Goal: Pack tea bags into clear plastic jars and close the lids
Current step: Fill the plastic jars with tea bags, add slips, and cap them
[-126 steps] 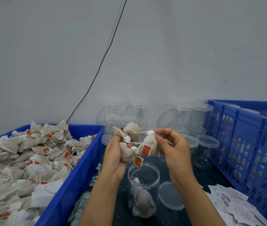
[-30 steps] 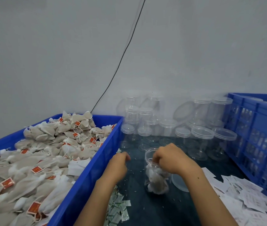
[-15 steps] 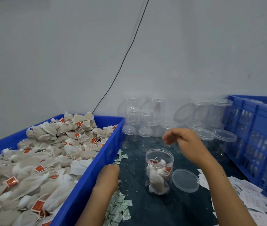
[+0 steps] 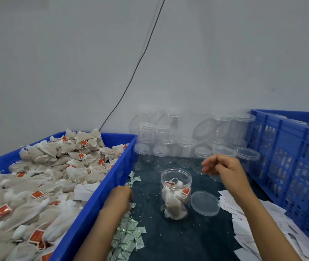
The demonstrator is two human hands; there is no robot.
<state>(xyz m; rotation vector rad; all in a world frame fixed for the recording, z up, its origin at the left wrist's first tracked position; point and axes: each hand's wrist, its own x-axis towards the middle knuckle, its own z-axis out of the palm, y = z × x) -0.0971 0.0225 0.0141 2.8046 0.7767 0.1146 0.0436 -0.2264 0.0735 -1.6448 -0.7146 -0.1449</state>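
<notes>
My left hand point(image 4: 120, 194) rests on the small green-and-white sachets point(image 4: 129, 236) beside the blue plastic crate of tea bags point(image 4: 97, 202); its grip is hidden, so I cannot tell. My right hand point(image 4: 223, 169) hovers with a loosely curled, empty grip. The clear plastic jar point(image 4: 175, 194) stands open on the dark counter point(image 4: 168, 240), tea bags inside, its round clear lid point(image 4: 204, 203) just beside.

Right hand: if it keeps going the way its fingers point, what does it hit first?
The right hand has loosely curled fingers pointing left and slightly away. First in that line is probably the lidded empty jar just behind its fingertips; depth is unclear.
</notes>
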